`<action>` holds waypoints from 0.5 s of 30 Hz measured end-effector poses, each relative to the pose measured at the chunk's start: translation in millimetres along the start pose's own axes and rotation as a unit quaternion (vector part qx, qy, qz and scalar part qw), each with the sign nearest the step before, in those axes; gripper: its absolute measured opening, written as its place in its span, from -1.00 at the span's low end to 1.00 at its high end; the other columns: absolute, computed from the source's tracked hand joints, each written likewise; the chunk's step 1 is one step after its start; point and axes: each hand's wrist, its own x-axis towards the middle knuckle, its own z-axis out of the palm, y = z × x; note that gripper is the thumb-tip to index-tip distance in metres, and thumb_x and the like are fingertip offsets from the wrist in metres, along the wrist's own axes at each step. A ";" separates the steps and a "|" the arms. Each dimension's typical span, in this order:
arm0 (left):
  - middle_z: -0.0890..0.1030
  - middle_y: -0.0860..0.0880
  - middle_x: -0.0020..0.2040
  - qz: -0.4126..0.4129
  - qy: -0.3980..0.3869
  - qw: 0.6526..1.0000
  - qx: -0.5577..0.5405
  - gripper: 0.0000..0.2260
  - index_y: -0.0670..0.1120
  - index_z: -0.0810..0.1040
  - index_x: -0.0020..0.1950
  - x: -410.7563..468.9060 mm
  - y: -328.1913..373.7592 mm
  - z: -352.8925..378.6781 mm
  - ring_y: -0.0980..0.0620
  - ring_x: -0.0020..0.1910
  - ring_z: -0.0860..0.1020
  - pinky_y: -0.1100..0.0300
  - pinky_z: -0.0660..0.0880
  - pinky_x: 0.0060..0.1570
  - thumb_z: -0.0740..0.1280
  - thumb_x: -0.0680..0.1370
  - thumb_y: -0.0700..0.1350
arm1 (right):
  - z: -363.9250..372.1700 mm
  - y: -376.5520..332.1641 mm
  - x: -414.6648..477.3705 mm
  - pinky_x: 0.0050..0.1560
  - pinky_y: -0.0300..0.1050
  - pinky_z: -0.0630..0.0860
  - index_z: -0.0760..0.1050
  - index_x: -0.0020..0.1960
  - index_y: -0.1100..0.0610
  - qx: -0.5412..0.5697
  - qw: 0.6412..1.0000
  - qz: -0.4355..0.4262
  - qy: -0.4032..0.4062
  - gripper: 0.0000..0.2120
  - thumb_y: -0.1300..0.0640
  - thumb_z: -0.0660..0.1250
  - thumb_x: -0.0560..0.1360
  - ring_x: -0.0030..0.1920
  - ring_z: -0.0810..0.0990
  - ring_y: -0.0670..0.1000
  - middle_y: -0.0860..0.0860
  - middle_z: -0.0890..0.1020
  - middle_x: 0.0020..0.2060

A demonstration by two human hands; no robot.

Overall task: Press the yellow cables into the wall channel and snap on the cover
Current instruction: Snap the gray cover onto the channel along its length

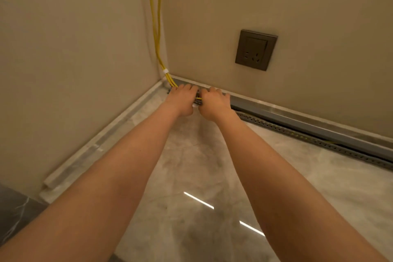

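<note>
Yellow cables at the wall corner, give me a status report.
Left hand and right hand side by side, pressing on the grey slotted wall channel. Yellow cables partly in, bundle hanging down the corner. Nothing in the way.

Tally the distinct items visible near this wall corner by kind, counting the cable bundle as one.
Hands: 2, left hand and right hand
Yellow cable bundle: 1
White cable tie: 1
Grey channel: 1
Grey cover: 1
Wall socket: 1
Total: 7
</note>
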 end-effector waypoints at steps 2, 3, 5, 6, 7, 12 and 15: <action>0.43 -0.18 0.30 0.003 -0.002 1.000 -0.004 -0.55 -0.15 0.33 0.36 5.9 -12.6 3.8 -0.18 0.33 0.38 -0.04 0.33 0.28 0.28 0.47 -0.24 | 1.3 -10.7 12.3 0.34 0.19 0.24 0.29 0.39 0.15 0.004 1.000 0.002 0.000 -0.57 0.17 0.20 0.53 0.38 0.31 0.20 0.17 0.39 0.33; 0.44 -0.17 0.30 0.004 -0.001 1.000 -0.007 -0.56 -0.16 0.34 0.35 8.7 -17.6 5.6 -0.18 0.32 0.39 -0.04 0.33 0.28 0.27 0.47 -0.24 | 2.7 -15.3 17.2 0.34 0.18 0.24 0.29 0.38 0.15 0.005 1.000 0.001 -0.001 -0.58 0.16 0.21 0.53 0.38 0.32 0.20 0.17 0.39 0.33; 0.45 -0.17 0.29 0.004 0.008 1.000 -0.013 -0.57 -0.16 0.35 0.34 15.6 -29.4 8.5 -0.17 0.32 0.39 -0.03 0.33 0.26 0.27 0.47 -0.24 | 6.0 -25.6 29.2 0.35 0.18 0.24 0.29 0.39 0.16 0.006 1.000 -0.002 -0.003 -0.57 0.14 0.21 0.54 0.38 0.32 0.20 0.17 0.39 0.33; 0.45 -0.17 0.29 0.007 0.013 1.000 -0.013 -0.58 -0.16 0.35 0.34 19.3 -34.9 9.2 -0.17 0.31 0.40 -0.03 0.34 0.25 0.27 0.48 -0.23 | 7.2 -30.0 35.5 0.36 0.19 0.24 0.27 0.40 0.16 0.006 1.000 -0.001 -0.005 -0.55 0.13 0.21 0.54 0.39 0.32 0.21 0.17 0.38 0.33; 0.45 -0.16 0.29 0.011 0.019 1.000 -0.013 -0.58 -0.16 0.35 0.34 22.8 -39.0 9.5 -0.16 0.31 0.40 -0.02 0.34 0.24 0.28 0.48 -0.21 | 7.8 -32.4 40.6 0.36 0.19 0.24 0.25 0.42 0.16 0.007 1.000 0.000 -0.006 -0.53 0.12 0.21 0.54 0.39 0.31 0.21 0.17 0.38 0.34; 0.43 -0.18 0.31 0.026 0.028 0.999 -0.018 -0.57 -0.17 0.35 0.36 46.3 -63.5 12.5 -0.18 0.32 0.39 -0.03 0.34 0.26 0.29 0.50 -0.19 | 16.7 -37.8 70.0 0.33 0.15 0.29 0.23 0.41 0.20 0.011 1.000 0.001 0.009 -0.54 0.13 0.20 0.55 0.37 0.33 0.22 0.19 0.38 0.34; 0.43 -0.19 0.30 0.027 0.036 0.999 -0.030 -0.59 -0.18 0.36 0.34 58.0 -77.8 22.0 -0.18 0.29 0.40 0.00 0.35 0.24 0.27 0.50 -0.25 | 25.1 -35.3 83.7 0.34 0.14 0.27 0.20 0.42 0.19 0.029 0.999 0.015 0.001 -0.54 0.14 0.19 0.56 0.39 0.31 0.22 0.20 0.35 0.36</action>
